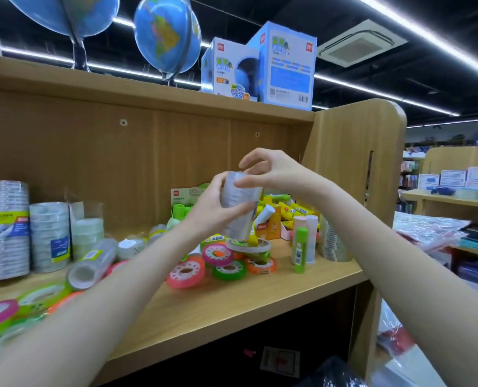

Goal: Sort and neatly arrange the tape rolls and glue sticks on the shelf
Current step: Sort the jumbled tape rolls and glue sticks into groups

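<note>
Wooden shop shelf point(232, 300): clear tape stacks point(28, 230) upright far left; neon rolls point(218, 254), glue sticks point(301, 247) unsorted. Left hand point(212, 208) grips clear tape sleeve point(239, 202) mid-air; right hand point(274, 171) pinches top. Mostly undone.

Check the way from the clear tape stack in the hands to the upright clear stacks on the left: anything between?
Yes. The left hand holds the clear stacked tape sleeve above the neon pink tape roll; a clear tape sleeve lying on its side is on the shelf board before the upright clear stacks.
</note>
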Demonstrator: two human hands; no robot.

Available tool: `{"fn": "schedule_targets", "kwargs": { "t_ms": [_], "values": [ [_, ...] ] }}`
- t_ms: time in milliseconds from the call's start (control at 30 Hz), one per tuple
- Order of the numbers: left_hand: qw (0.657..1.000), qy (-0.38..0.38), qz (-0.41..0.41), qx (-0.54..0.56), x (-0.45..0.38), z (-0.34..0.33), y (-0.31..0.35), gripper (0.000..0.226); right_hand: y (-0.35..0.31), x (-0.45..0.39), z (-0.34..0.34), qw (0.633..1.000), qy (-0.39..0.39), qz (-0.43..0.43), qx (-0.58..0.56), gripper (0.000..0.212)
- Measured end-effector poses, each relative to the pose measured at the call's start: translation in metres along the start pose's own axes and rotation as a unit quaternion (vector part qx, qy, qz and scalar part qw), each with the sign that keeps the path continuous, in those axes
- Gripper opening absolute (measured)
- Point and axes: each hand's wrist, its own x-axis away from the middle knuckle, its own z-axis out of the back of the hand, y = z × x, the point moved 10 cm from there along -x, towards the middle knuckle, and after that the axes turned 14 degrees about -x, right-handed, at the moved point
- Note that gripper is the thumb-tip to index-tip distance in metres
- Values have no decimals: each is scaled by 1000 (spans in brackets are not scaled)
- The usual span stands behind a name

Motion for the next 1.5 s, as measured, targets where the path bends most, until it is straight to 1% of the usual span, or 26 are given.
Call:
{"fn": "schedule_targets", "kwargs": {
  "t_ms": [33, 67, 100, 133, 167, 200, 233, 300, 333, 400, 433, 533, 633, 700, 867, 933, 1033, 1167, 1267, 1400, 1500],
  "values": [
    [1000, 5, -1, 10, 1, -1, 1, 59, 2, 2, 5, 1000, 3, -8, -10, 41],
    [1000, 8, 3, 11, 2, -2, 0, 56, 4, 6, 17, 1000, 20, -14, -13, 40],
    [1000, 7, 10, 4, 4, -4, -4, 57, 8, 9, 34, 998, 50, -21, 13, 39],
    [1000, 9, 20, -3, 7, -4, -7, 62, 13, 13, 54, 994, 81, -31, 72, 39],
    [999, 9, 32, -5, 10, -4, -12, 68, 24, 17, 71, 982, 97, -54, 155, 37],
    [999, 10, 38, -1, 13, -5, -15, 72, 39, 22, 81, 965, 90, -89, 229, 35],
    [999, 13, 41, 5, 16, -5, -15, 74, 59, 28, 86, 947, 67, -133, 285, 34],
    [999, 18, 40, 13, 21, -4, -12, 71, 102, 44, 88, 916, 19, -217, 338, 38],
    [999, 18, 41, 13, 22, -4, -11, 70, 116, 51, 87, 903, 5, -241, 355, 42],
    [999, 8, 41, 13, 27, -6, -7, 66, 131, 59, 88, 888, 0, -250, 386, 51],
    [999, 1, 39, 15, 29, -7, -5, 65, 134, 60, 91, 887, 10, -247, 390, 52],
    [999, -5, 40, 19, 39, -6, 1, 62, 133, 66, 95, 897, 61, -241, 365, 48],
    [998, 5, 50, 21, 50, -3, 2, 61, 125, 72, 92, 909, 129, -211, 334, 32],
    [998, 6, 54, 15, 58, -2, 0, 62, 118, 76, 90, 917, 146, -182, 323, 23],
    [997, 13, 70, 18, 74, 5, -4, 65, 84, 98, 100, 935, 176, -171, 256, 26],
    [997, 22, 75, 21, 81, 13, -4, 64, 52, 103, 100, 945, 173, -136, 242, 28],
    [994, 46, 89, 46, 90, 32, -8, 66, -10, 102, 80, 969, 146, -53, 193, 27],
    [990, 107, 90, 18, 103, 81, -13, 59, -71, 78, 27, 991, 89, 25, 93, 28],
    [985, 147, 95, -3, 114, 127, -23, 60, -92, 52, -25, 997, 44, 57, 23, 28],
    [968, 193, 130, -90, 130, 199, -48, 65, -106, 21, -92, 994, -16, 79, -75, 28],
    [935, 216, 191, -208, 144, 248, -76, 63, -118, -2, -136, 988, -37, 105, -105, 28]
  ]
}}
